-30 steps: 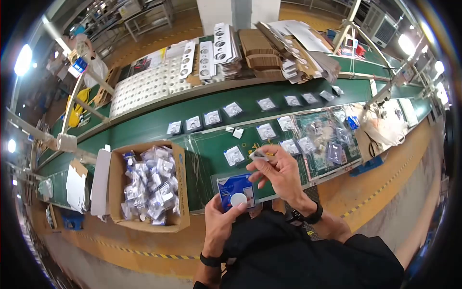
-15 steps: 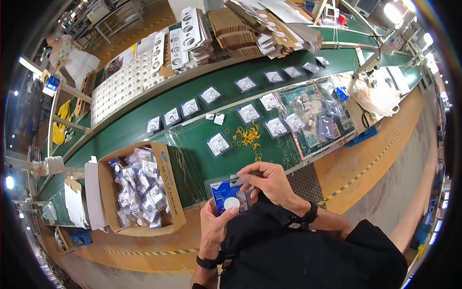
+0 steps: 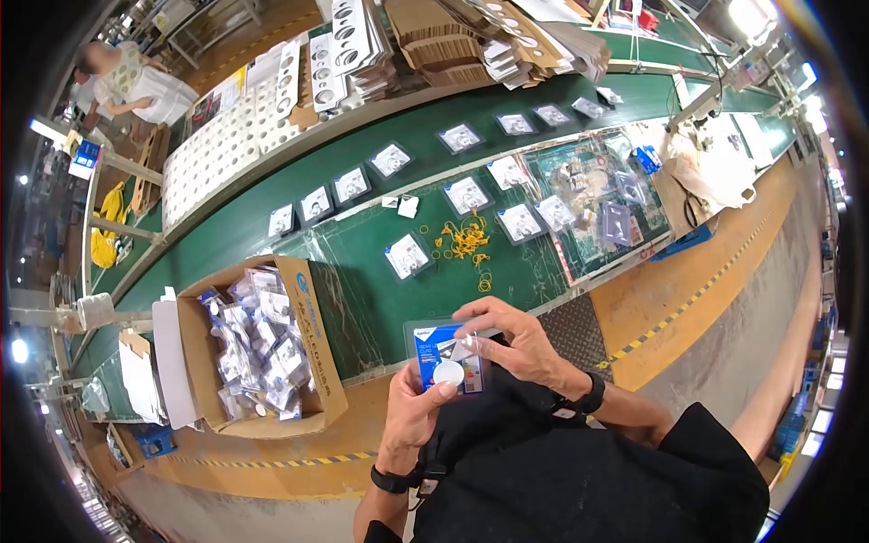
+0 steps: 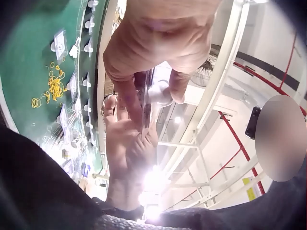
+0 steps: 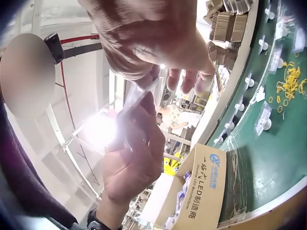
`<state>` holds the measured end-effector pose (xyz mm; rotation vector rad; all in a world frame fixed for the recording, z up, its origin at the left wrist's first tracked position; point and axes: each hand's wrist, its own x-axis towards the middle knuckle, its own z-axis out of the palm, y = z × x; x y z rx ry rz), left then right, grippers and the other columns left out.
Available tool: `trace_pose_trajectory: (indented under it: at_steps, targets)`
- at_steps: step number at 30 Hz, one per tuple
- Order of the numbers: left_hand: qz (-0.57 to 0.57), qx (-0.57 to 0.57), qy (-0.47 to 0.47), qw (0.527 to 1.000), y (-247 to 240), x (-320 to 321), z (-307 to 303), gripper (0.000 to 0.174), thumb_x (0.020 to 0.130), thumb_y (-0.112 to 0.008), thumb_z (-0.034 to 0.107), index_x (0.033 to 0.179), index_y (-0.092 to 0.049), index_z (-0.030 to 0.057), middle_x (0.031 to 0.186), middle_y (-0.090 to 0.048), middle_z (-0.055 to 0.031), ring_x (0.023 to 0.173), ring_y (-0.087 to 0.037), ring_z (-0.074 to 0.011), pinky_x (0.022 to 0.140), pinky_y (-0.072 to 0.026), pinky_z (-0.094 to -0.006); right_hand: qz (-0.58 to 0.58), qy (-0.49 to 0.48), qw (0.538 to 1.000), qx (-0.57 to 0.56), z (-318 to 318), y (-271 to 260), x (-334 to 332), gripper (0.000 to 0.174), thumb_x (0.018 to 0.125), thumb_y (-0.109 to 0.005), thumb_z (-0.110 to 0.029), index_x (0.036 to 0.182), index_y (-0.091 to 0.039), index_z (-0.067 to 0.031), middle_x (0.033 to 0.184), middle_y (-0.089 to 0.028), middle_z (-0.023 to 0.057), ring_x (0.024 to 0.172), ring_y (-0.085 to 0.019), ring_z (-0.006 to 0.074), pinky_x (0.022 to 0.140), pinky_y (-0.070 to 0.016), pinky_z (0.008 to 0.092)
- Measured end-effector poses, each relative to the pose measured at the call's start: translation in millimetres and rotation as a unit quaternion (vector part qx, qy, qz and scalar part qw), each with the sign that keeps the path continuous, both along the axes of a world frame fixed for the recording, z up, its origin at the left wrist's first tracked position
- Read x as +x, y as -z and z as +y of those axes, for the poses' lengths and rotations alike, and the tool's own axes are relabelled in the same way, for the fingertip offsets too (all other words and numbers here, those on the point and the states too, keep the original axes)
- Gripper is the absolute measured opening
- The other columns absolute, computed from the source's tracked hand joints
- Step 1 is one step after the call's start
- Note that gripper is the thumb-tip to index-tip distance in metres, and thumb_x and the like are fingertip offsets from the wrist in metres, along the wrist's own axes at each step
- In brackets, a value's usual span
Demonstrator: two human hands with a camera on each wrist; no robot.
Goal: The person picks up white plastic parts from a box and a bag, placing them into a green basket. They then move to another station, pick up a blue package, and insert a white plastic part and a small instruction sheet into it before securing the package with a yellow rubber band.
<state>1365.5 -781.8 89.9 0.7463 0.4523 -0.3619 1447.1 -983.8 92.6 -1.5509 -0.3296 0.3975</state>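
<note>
The left hand [image 3: 415, 412] grips the lower left edge of a blue printed card in a clear package [image 3: 433, 341], its thumb beside a round white disc [image 3: 448, 372]. Over the card's upper right part, the right hand [image 3: 520, 348] pinches a small pale piece [image 3: 463, 348] between thumb and finger. In the left wrist view the left hand [image 4: 158, 48] holds the package edge-on, with the white round part [image 4: 160, 91] sticking out on one side. The right wrist view shows the right hand [image 5: 153, 43] at the package's edge, its other fingers extended.
An open carton [image 3: 324, 362] full of packaged items stands on the left. Yellow rubber bands [image 3: 466, 239] lie on the green table [image 3: 362, 262] among several packages. Behind is a shelf with stacked cardboard [image 3: 434, 45]. A person [image 3: 136, 86] stands at the far left.
The right hand has come down from above the table to the card, carrying the small piece onto its upper right. The card has shifted slightly to the right since half a second ago.
</note>
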Motion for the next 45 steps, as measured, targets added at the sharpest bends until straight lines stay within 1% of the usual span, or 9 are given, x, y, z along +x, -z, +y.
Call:
trace_pose_trajectory:
  at_steps: [13, 16, 19, 20, 22, 28, 34, 43, 45]
  targets:
    - [0.030, 0.076, -0.008, 0.997, 8.5, -1.7, -2.2, 0.047, 0.079, -0.085, 0.007, 0.120, -0.064, -0.0016, 0.109, -0.072, -0.0087, 0.095, -0.071, -0.0172, 0.083, -0.0609, -0.0326, 0.002, -0.064, 0.997, 0.035, -6.4, 14.2, 3.5, 0.022, 0.102, -0.062, -0.011, 0.122, -0.070, -0.0062, 0.126, -0.067, 0.0104, 0.117, -0.062, 0.0198, 0.103, -0.0469, 0.0322]
    - [0.019, 0.179, -0.059, 0.982, 8.1, -6.6, 13.4, 0.047, 0.079, -0.081, 0.002, 0.122, -0.063, -0.0037, 0.112, -0.072, -0.0097, 0.099, -0.071, -0.0186, 0.090, -0.0574, -0.0339, 0.221, 0.113, 0.951, 0.183, -15.6, 41.5, 0.5, 0.024, 0.104, -0.059, -0.011, 0.124, -0.067, -0.0018, 0.124, -0.067, 0.0082, 0.114, -0.062, 0.0159, 0.101, -0.0476, 0.0306]
    - [0.056, 0.209, -0.100, 0.971, 27.5, -21.8, 40.5, 0.045, 0.079, -0.081, 0.000, 0.121, -0.064, -0.0044, 0.111, -0.072, -0.0093, 0.100, -0.070, -0.0180, 0.093, -0.0558, -0.0345, 0.168, 0.177, 0.966, -0.087, -55.9, 129.9, 12.5, 0.021, 0.103, -0.062, -0.014, 0.116, -0.068, 0.0014, 0.102, -0.071, 0.0060, 0.091, -0.067, 0.0124, 0.082, -0.0546, 0.0279]
    - [0.051, 0.239, -0.092, 0.965, 34.3, -25.2, 45.4, 0.044, 0.081, -0.080, 0.002, 0.122, -0.064, -0.0040, 0.111, -0.072, -0.0094, 0.100, -0.070, -0.0179, 0.093, -0.0561, -0.0345, 0.019, 0.125, 0.956, -0.264, -73.9, 162.4, 15.3, 0.018, 0.099, -0.066, -0.014, 0.110, -0.071, -0.0006, 0.098, -0.073, 0.0094, 0.083, -0.070, 0.0178, 0.074, -0.0556, 0.0310]
    - [0.038, 0.297, -0.079, 0.951, 45.3, -30.3, 48.8, 0.042, 0.085, -0.079, 0.006, 0.123, -0.063, -0.0032, 0.112, -0.071, -0.0095, 0.099, -0.070, -0.0179, 0.092, -0.0566, -0.0344, -0.105, 0.065, 0.936, -0.330, -86.3, 204.4, 21.0, 0.015, 0.093, -0.072, -0.014, 0.103, -0.072, -0.0027, 0.094, -0.070, 0.0112, 0.077, -0.069, 0.0257, 0.069, -0.0554, 0.0354]
    - [0.096, 0.317, -0.066, 0.941, 43.1, -28.8, 40.0, 0.041, 0.081, -0.085, 0.006, 0.116, -0.066, -0.0029, 0.107, -0.072, -0.0081, 0.094, -0.069, -0.0147, 0.089, -0.0554, -0.0307, -0.193, 0.085, 0.876, -0.433, -39.6, 229.7, 44.9, 0.021, 0.087, -0.078, -0.021, 0.088, -0.065, -0.0042, 0.082, -0.062, 0.0103, 0.072, -0.065, 0.0324, 0.064, -0.0520, 0.0432]
    - [0.093, 0.302, -0.076, 0.946, 57.4, -32.8, 43.8, 0.041, 0.081, -0.086, 0.009, 0.115, -0.066, -0.0025, 0.105, -0.073, -0.0074, 0.094, -0.069, -0.0138, 0.088, -0.0552, -0.0298, -0.019, 0.156, 0.945, -0.288, -41.4, 226.8, 50.5, 0.018, 0.089, -0.076, -0.018, 0.093, -0.066, -0.0035, 0.087, -0.066, 0.0116, 0.071, -0.066, 0.0316, 0.064, -0.0522, 0.0419]
    - [0.102, 0.299, -0.031, 0.948, 67.9, -21.9, 42.5, 0.043, 0.081, -0.088, 0.013, 0.115, -0.066, -0.0028, 0.104, -0.073, -0.0072, 0.091, -0.069, -0.0136, 0.085, -0.0558, -0.0290, -0.140, 0.084, 0.858, -0.487, -33.4, 245.2, 76.2, 0.011, 0.089, -0.070, -0.014, 0.095, -0.065, -0.0062, 0.085, -0.068, 0.0137, 0.078, -0.069, 0.0334, 0.070, -0.0552, 0.0434]
    - [0.091, 0.308, -0.028, 0.947, 68.0, -20.5, 42.8, 0.043, 0.082, -0.088, 0.014, 0.114, -0.066, -0.0027, 0.104, -0.073, -0.0071, 0.091, -0.069, -0.0134, 0.085, -0.0557, -0.0288, -0.056, 0.090, 0.915, -0.390, -38.2, 235.4, 78.8, 0.010, 0.090, -0.069, -0.013, 0.094, -0.064, -0.0055, 0.086, -0.069, 0.0138, 0.076, -0.070, 0.0329, 0.070, -0.0554, 0.0426]
